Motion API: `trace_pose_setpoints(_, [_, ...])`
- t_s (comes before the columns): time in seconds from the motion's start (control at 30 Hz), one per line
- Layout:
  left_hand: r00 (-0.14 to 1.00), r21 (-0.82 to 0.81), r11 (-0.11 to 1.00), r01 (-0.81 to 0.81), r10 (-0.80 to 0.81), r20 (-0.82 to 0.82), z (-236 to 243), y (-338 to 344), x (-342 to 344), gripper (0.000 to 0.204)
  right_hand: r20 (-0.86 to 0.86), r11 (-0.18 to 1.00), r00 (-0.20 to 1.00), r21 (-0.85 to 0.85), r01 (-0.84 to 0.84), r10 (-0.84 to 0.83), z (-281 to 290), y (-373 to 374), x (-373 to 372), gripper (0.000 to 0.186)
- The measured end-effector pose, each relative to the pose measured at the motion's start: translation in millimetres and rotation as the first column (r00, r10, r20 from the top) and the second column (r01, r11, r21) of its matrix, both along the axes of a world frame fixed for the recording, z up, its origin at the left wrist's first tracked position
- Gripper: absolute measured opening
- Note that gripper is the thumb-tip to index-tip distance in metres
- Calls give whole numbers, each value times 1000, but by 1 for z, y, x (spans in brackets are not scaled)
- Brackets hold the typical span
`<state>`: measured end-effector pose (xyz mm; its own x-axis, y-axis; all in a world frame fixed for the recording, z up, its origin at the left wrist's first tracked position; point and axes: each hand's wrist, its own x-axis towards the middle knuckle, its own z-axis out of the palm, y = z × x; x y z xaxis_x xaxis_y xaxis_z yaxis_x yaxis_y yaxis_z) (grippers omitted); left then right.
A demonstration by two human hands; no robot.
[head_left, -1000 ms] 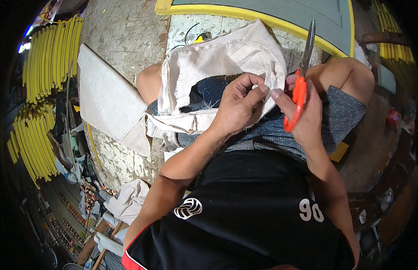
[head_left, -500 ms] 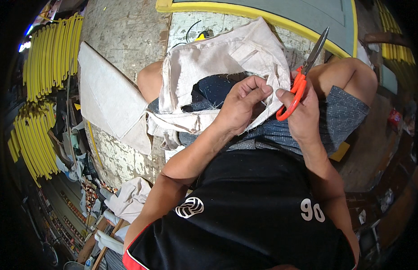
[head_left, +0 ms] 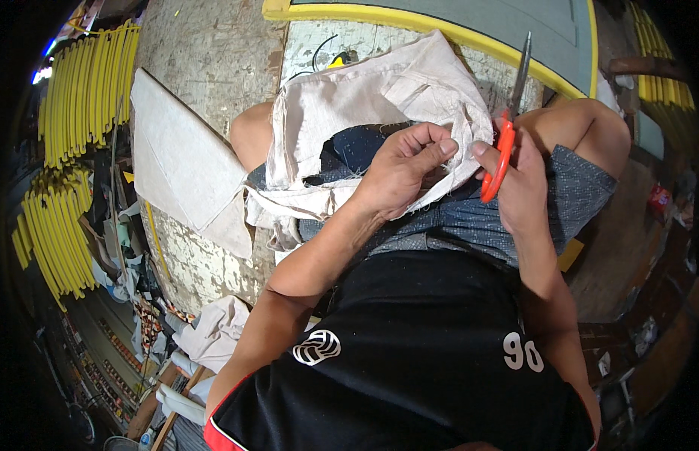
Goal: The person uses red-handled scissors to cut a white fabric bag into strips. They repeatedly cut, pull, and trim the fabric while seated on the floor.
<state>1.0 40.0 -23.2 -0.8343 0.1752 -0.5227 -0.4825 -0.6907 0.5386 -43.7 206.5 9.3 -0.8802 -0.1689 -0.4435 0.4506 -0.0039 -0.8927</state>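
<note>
Across my lap lies an off-white cloth piece (head_left: 319, 101) with frayed edges and a large opening through which my dark shorts show. My left hand (head_left: 409, 165) pinches the cloth's seamed edge between thumb and fingers at the right side of the opening. Beside it my right hand (head_left: 518, 177) is closed around a pair of scissors (head_left: 506, 143) with orange handles. Their dark metal blades point up and away from me, apart from the cloth. The right thumb is near the cloth edge; whether it touches is hard to tell.
A folded off-white cloth (head_left: 184, 161) lies on the worn board (head_left: 206, 45) to the left. Ahead is a grey panel with a yellow border (head_left: 409, 21). Yellow strips (head_left: 82, 94) hang at the far left. A crumpled cloth (head_left: 218, 331) lies at lower left.
My right hand has moved slightly right, away from my left hand, and the scissors have turned more upright. My left hand keeps its pinch on the cloth.
</note>
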Motion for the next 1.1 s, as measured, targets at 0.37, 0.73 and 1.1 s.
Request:
trace_pose_setpoints(0.37, [1000,-91,996,11,-14,-28,0,5,4,7,-173,994,983,105,-44,61,12,-3,20,20])
trace_pose_setpoints(0.73, [986,-215,972,95,-121,-115,9,4,11,8,3,997,998,-38,-61,61,-5,2,14,29])
trace_pose_setpoints(1.1, [981,-273,950,150,-177,-76,8,0,7,6,172,970,983,-242,-12,55,-19,7,10,30])
